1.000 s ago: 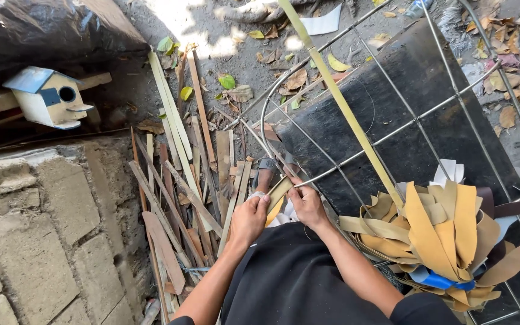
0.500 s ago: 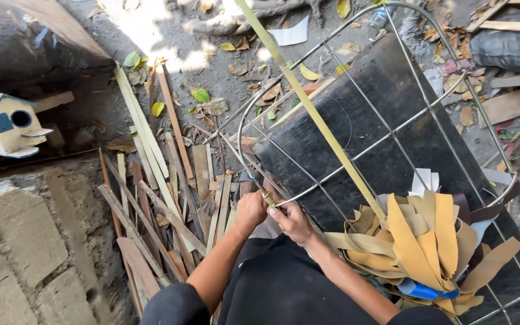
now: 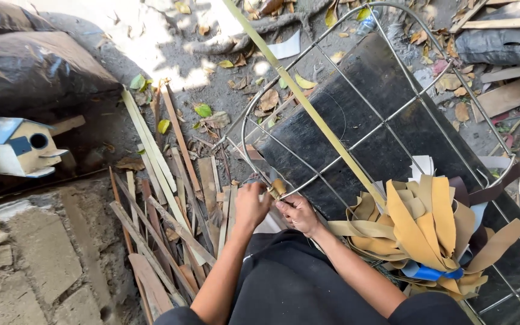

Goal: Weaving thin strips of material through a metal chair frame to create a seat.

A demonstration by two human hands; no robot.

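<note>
hands (image 3: pixel 253 203) (image 3: pixel 296 212) pinch tan strip (image 3: pixel 278 186) at wire frame (image 3: pixel 356 137) rim

tan strip (image 3: pixel 308 102) across wire frame (image 3: pixel 392 120)

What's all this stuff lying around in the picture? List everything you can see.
Wire frame: one, grey metal, curved, centre and right.
Long strip: one, yellow-green, running from the hands up over the frame.
Dark board: one, black, under the frame.
Bundle of strips: one heap, tan and yellow with a blue piece, lower right.
Wooden slats: many, brown and pale, on the ground at left centre.
Birdhouse: one, cream with blue roof, left.
Black plastic sheet: one, upper left.
Dry leaves: many, scattered on the dirt.
Stone blocks: several, grey, lower left.
Left hand: at the frame's rim.
Right hand: pinching the strip's end.
</note>
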